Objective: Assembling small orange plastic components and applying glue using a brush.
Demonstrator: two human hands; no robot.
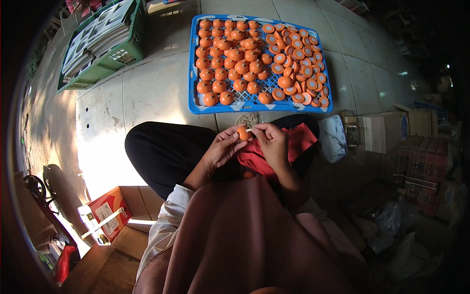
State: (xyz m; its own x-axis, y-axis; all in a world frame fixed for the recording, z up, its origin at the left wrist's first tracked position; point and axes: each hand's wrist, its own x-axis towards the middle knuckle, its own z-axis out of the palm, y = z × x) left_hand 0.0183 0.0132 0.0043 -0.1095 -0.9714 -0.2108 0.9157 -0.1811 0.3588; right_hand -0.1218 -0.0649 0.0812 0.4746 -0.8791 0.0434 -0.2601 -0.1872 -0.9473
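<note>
A small round orange piece (pixel 243 133) sits between both hands above my lap. My left hand (pixel 223 147) cups it from the left with thumb and fingers closed on it. My right hand (pixel 270 141) pinches its right side, where a small pale part shows at the fingertips. A red cloth (pixel 299 139) lies on my lap under the hands. Ahead on the floor is a blue plastic tray (pixel 193 73). Its left half holds several rounded orange pieces (pixel 228 61), and its right half holds several flat orange discs (pixel 299 63) with pale centres.
A green crate (pixel 105 66) of stacked white-and-dark sheets stands at the far left. A red and white carton (pixel 105 214) lies by my left side near wooden boards. Cardboard boxes (pixel 384 132), a white bag (pixel 334 138) and crates crowd the right side.
</note>
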